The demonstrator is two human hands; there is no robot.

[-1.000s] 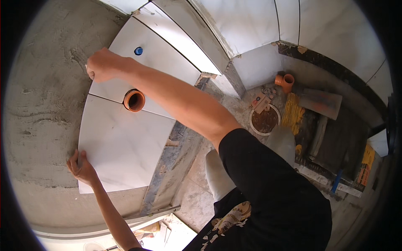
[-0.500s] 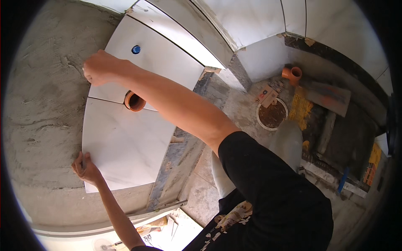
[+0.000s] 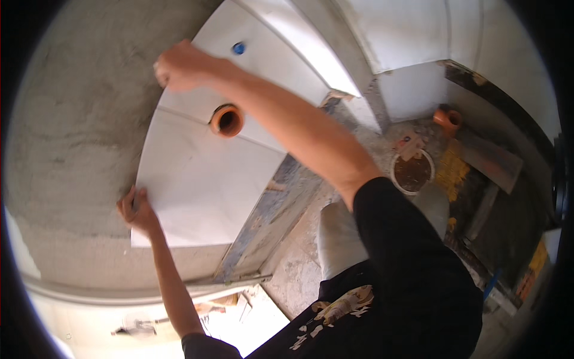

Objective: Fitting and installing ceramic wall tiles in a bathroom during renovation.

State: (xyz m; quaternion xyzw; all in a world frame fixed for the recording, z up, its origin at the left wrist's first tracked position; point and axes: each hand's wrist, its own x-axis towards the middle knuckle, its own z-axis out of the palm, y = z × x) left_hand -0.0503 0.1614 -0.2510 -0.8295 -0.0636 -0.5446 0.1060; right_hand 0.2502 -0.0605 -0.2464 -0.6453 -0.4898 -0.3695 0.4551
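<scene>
White marbled tiles [image 3: 197, 173] cover part of a grey mortared wall, and a dark joint runs between the two nearest me. My left hand [image 3: 136, 209] is at the outer edge of the lower tile, near its corner, with fingers and thumb curled. What lies between them is too blurred to name. Higher up, my right hand [image 3: 188, 64] is closed in a fist at the edge of the upper tile; anything inside it is hidden. Beneath my right forearm an orange pipe socket [image 3: 227, 121] sticks out at the joint. A blue plug [image 3: 239, 48] sits in the upper tile.
On the floor at right stand a round white bucket [image 3: 412, 172] with brown contents and an orange pipe fitting [image 3: 447, 118]. A flat grey board [image 3: 491, 163] lies beside yellow sacking [image 3: 451, 170]. A ledge [image 3: 257, 209] runs along the tiles' near edge.
The whole view has shifted, so the tiles and both hands appear farther up and to the right. Both hands stay at the same tile edges, and the picture is blurrier.
</scene>
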